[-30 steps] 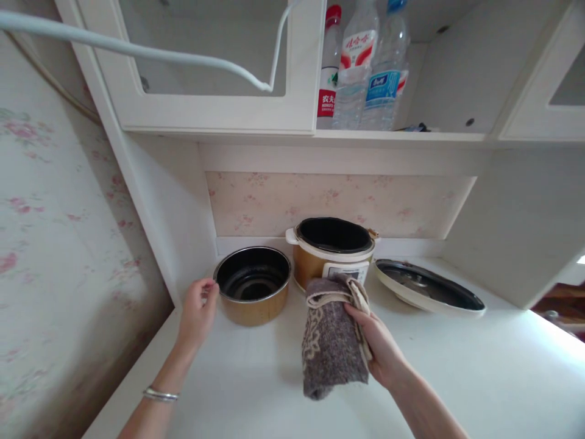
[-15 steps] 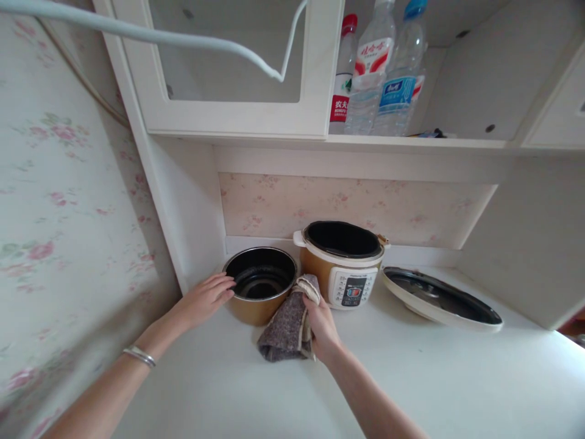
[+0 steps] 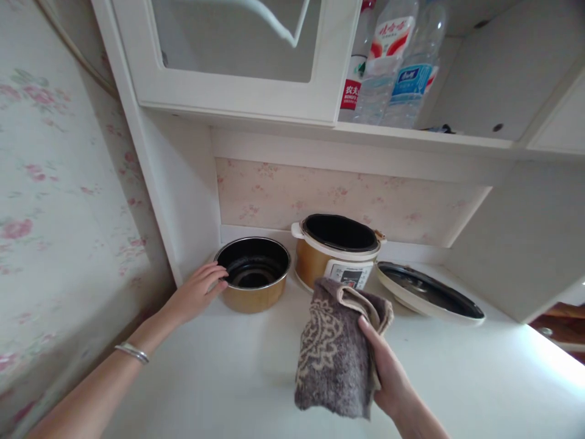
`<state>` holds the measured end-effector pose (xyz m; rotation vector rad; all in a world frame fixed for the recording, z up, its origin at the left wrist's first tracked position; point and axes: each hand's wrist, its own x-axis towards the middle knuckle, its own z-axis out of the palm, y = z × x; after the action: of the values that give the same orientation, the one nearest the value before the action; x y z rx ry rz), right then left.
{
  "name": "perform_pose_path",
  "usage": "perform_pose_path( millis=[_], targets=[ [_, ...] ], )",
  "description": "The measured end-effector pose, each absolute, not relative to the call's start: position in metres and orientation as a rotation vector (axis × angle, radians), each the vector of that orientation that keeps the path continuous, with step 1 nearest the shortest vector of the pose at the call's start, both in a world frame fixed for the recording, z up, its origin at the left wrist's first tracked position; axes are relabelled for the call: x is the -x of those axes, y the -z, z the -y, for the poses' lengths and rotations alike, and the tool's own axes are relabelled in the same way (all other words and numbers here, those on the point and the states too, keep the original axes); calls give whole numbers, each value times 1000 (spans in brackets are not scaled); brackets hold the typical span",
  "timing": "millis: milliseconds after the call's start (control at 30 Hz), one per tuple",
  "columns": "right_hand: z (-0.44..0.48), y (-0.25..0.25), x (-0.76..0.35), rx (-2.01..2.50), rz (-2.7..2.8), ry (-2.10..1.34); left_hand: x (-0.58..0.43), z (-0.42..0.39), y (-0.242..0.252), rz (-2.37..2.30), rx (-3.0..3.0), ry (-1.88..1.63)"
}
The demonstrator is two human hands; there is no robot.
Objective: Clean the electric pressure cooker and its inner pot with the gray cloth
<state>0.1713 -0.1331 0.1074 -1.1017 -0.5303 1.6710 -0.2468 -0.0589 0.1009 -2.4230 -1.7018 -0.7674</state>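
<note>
A gold inner pot point(image 3: 253, 299) with a black inside sits on the white counter at left. My left hand point(image 3: 201, 289) is at its left rim, with the fingertips over the edge and the thumb lower down, gripping it lightly. In front of the cooker my right hand point(image 3: 388, 366) holds a folded grey-brown towel point(image 3: 336, 353) with a beige pattern, raised above the counter. The gold and white electric cooker point(image 3: 308, 262) stands behind with its top uncovered, its control panel partly hidden by the towel. To its right lies the lid point(image 3: 429, 296), dark inner side up.
Overhead runs a white cabinet point(image 3: 242, 94) with a glass door, its lower edge jutting above the counter. Several plastic bottles point(image 3: 388, 67) stand on its open shelf. A floral papered wall point(image 3: 68, 213) borders the left side, and a white panel point(image 3: 516, 238) the right.
My right hand has drawn the towel away from the inner pot, to the right and nearer to me, so its pattern shows. My left hand stays at the pot's rim. The view has shifted slightly.
</note>
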Motion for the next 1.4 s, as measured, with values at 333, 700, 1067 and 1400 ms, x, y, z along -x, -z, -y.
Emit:
perform_pose_path(
  millis=[333, 700, 1067, 1400],
  targets=[
    [140, -89, -180, 1217, 554, -1583, 248, 60, -105, 1694, 2427, 731],
    [58, -72, -72, 1083, 1268, -957, 254, 56, -123, 1568, 2444, 513],
    [37, -27, -1, 978, 1295, -1008, 184, 69, -108, 1733, 2017, 724],
    [10, -40, -19, 1055, 1283, -999, 222, 46, -143, 1480, 2343, 625]
  ],
)
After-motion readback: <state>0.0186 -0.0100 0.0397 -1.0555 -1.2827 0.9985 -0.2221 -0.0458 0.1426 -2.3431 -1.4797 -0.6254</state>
